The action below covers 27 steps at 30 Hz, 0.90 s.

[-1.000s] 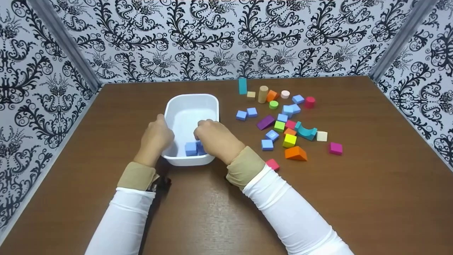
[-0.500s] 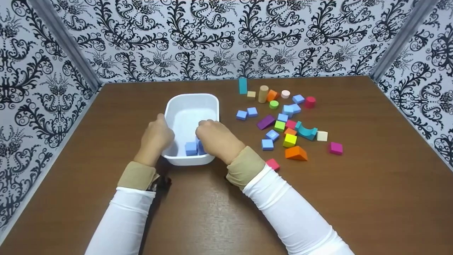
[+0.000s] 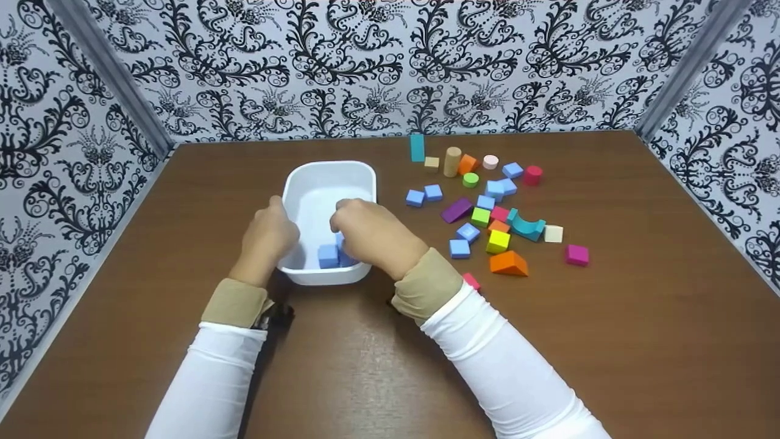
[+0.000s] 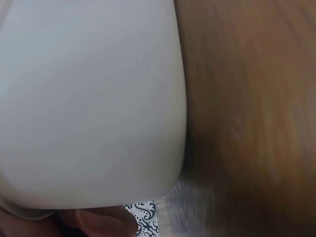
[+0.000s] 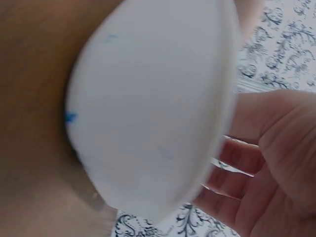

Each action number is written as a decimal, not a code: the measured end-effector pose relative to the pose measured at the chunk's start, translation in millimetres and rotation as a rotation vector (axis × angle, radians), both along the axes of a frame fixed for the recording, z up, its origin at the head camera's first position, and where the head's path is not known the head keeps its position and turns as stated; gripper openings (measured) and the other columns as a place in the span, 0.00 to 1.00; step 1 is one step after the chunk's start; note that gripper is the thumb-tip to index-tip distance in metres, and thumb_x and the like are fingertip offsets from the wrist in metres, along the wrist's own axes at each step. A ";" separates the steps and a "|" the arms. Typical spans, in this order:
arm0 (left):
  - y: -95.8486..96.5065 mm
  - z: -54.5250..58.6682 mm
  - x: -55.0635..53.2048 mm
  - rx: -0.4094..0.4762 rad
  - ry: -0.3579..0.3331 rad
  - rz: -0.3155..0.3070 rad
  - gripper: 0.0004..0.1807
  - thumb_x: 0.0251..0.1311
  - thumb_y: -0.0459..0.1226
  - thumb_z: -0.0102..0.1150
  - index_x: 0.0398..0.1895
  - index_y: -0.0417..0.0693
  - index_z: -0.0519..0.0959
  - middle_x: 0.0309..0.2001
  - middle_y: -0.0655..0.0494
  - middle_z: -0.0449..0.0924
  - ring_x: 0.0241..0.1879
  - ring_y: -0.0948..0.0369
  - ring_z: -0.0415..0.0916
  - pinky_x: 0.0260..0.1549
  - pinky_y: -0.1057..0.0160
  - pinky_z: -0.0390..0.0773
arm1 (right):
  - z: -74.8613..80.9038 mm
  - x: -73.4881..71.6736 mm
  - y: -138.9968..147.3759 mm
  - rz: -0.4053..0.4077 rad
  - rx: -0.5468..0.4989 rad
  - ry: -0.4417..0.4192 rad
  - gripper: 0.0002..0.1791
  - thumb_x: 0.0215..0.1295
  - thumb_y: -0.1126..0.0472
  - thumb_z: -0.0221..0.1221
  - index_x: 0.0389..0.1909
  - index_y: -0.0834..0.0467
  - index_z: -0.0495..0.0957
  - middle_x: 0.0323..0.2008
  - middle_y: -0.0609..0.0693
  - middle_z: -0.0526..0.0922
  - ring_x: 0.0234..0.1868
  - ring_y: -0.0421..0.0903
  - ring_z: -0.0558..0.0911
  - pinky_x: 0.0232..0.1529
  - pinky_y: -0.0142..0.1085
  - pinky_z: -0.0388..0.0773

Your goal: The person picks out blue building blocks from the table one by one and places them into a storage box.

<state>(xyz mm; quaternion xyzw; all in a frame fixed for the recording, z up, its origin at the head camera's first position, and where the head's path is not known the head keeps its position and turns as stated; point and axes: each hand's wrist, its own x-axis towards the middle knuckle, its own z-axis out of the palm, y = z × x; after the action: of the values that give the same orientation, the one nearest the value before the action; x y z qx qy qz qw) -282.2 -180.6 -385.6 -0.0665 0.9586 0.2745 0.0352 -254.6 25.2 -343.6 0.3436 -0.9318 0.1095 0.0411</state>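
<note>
A white plastic tub (image 3: 326, 277) stands on the left half of the table. My left hand (image 3: 268, 235) grips its left rim; in the left wrist view the fingertips (image 4: 101, 222) show beyond the tub wall. My right hand (image 3: 378, 235) reaches over the right rim into the tub, fingers curled down. It seems to pinch a blue block (image 3: 339, 239), mostly hidden by the hand. Beside it in the tub's near end sits another blue block (image 3: 328, 256). In the right wrist view the tub wall hides the right hand's (image 5: 276, 153) fingertips.
Right of the tub lie several loose blue blocks (image 3: 459, 249) among coloured pieces: a yellow cube (image 3: 498, 242), an orange triangular block (image 3: 509, 263), a teal arch (image 3: 528, 227) and a purple block (image 3: 457, 210). A red block (image 3: 471, 282) is partly behind the right sleeve. Patterned walls (image 3: 378, 67) enclose the table.
My right hand has shifted slightly up and left inside the tub, and more of the blue block by its fingers shows. The left hand and tub stay put.
</note>
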 end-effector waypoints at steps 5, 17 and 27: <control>-1.3 0.8 0.8 -0.004 0.002 -0.003 0.32 0.69 0.30 0.43 0.76 0.29 0.58 0.61 0.24 0.76 0.60 0.33 0.78 0.57 0.34 0.78 | 19.6 -0.7 10.0 -0.007 -0.043 0.012 0.12 0.66 0.67 0.66 0.49 0.59 0.90 0.46 0.55 0.87 0.45 0.53 0.87 0.50 0.45 0.84; -1.0 -0.3 1.0 0.007 -0.007 -0.005 0.33 0.71 0.31 0.43 0.78 0.28 0.56 0.64 0.24 0.74 0.61 0.33 0.77 0.60 0.34 0.77 | 46.1 -8.9 69.6 -0.128 -0.083 0.011 0.15 0.71 0.58 0.69 0.54 0.59 0.88 0.51 0.55 0.85 0.53 0.53 0.84 0.59 0.45 0.81; -0.5 1.5 1.3 -0.015 -0.004 -0.018 0.33 0.71 0.31 0.42 0.78 0.28 0.56 0.63 0.24 0.75 0.61 0.33 0.78 0.59 0.36 0.77 | 33.1 -4.7 111.5 -0.116 0.015 -0.006 0.12 0.70 0.59 0.69 0.50 0.59 0.89 0.46 0.56 0.86 0.49 0.55 0.85 0.52 0.49 0.84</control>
<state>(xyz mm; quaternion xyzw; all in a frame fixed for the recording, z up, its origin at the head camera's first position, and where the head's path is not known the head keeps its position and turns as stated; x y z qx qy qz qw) -280.9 -181.1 -384.1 -0.0586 0.9612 0.2667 0.0389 -259.3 136.7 -310.5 0.2889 -0.9511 0.1008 0.0420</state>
